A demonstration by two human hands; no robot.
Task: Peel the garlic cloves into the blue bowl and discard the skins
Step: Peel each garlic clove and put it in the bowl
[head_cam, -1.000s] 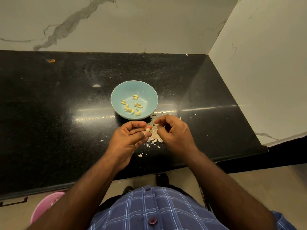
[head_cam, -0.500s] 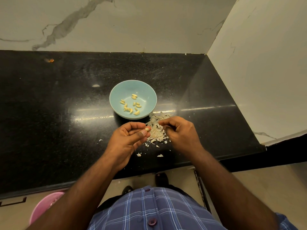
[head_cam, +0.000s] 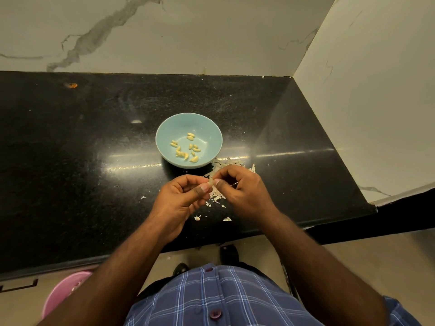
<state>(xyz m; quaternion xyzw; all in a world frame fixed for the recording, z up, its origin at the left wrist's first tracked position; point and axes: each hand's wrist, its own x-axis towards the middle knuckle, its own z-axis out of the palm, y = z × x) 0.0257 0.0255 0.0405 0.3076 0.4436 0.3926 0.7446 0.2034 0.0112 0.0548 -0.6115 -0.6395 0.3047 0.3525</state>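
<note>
Your left hand point(head_cam: 181, 196) and right hand point(head_cam: 242, 189) meet thumb to thumb just in front of the bowl point(head_cam: 211, 130), both pinching one small pale clove point(head_cam: 210, 182) between thumb and forefinger. The clove is mostly covered by your fingertips; you can't tell how much skin is left on it. Other fingers of both hands are curled in.

The bowl is round, glossy light blue and shallow, sitting on the counter point(head_cam: 70, 161). A scatter of small yellowish peeled cloves point(head_cam: 186, 149) lies on its floor, smooth and tapered.

The skins point(head_cam: 226, 164) are thin, papery, off-white flakes piled just right of the bowl's near edge, touching or nearly touching it; your right hand hides most of the pile. A few loose flakes lie toward the counter's front edge below your hands.

The counter is black polished stone, speckled, with glare streaks. A small orange spot point(head_cam: 71, 85) sits far left near the back; too small to identify. The walls point(head_cam: 211, 31) behind and to the right are pale with grey veining and close off the right corner.

Open counter runs wide to your left and behind the bowl. A pink tub point(head_cam: 63, 292) sits below the counter on the left, cut off by your left arm. Your checked shirt point(head_cam: 211, 300) fills the bottom centre.
</note>
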